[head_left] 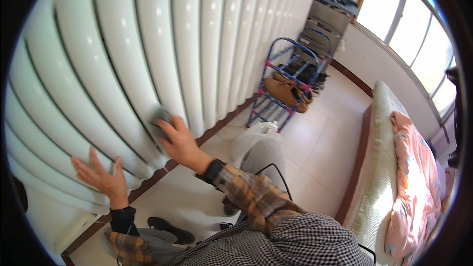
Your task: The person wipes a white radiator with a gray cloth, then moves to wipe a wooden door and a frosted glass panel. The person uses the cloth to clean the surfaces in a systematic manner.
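Observation:
A tall white column radiator (pixel 180 44) fills the left and upper part of the view. My right hand (pixel 182 143) is closed around a small dark grey pad (pixel 160 120) held against the radiator's lower columns. The pad is blurred, and I cannot tell whether it is cloth or sponge. To the left, my left hand (pixel 104 180) has its fingers spread against the lower columns and holds nothing.
Beyond the radiator stands a blue shoe rack (pixel 288 71) with brown shoes (pixel 283 91). A whitish plastic bag (pixel 251 140) sits on the floor near my knee. On the right is a bed (pixel 379 167) with a pink quilt (pixel 411 187), below bright windows (pixel 394 10).

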`<state>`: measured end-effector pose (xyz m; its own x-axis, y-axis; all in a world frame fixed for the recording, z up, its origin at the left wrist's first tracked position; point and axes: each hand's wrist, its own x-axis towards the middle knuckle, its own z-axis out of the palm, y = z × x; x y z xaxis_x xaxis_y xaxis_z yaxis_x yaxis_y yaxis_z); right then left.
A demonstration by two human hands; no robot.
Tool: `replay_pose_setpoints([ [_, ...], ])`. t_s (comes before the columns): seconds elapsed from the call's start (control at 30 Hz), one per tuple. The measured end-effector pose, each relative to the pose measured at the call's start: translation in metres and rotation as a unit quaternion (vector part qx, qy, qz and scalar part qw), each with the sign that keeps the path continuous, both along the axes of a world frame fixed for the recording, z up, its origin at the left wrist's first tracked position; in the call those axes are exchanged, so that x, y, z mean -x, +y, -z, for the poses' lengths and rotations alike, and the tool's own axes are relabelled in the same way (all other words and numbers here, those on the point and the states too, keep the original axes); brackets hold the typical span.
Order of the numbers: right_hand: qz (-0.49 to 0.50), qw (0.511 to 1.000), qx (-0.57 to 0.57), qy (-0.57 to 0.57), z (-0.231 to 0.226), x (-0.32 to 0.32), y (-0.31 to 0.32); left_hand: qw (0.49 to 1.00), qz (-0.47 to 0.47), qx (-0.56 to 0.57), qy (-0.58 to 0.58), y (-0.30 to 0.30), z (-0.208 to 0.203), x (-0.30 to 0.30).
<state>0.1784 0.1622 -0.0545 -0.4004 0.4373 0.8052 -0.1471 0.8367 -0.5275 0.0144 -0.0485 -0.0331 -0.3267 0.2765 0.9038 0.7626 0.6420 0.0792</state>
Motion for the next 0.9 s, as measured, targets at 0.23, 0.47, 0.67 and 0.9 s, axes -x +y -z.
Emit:
replay_pose_setpoints([
  [0.23, 0.088, 0.969, -0.194, 0.122, -0.119, 0.057, -0.002, 1.000, -0.005, 0.001, 0.019, 0.001, -0.002, -0.003],
  [0.47, -0.038, 0.963, -0.268, -0.012, 0.000, 0.033, -0.021, 0.999, -0.001, 0.003, 0.043, 0.003, -0.005, -0.003],
  [0.67, -0.013, 0.954, -0.287, 0.088, -0.110, 0.046, 0.032, 1.000, -0.010, 0.007, 0.012, 0.003, -0.002, -0.003],
  [0.9, 0.083, 0.949, -0.134, 0.272, -0.179, 0.073, 0.016, 0.999, -0.009, -0.004, 0.031, 0.007, -0.004, -0.001],
])
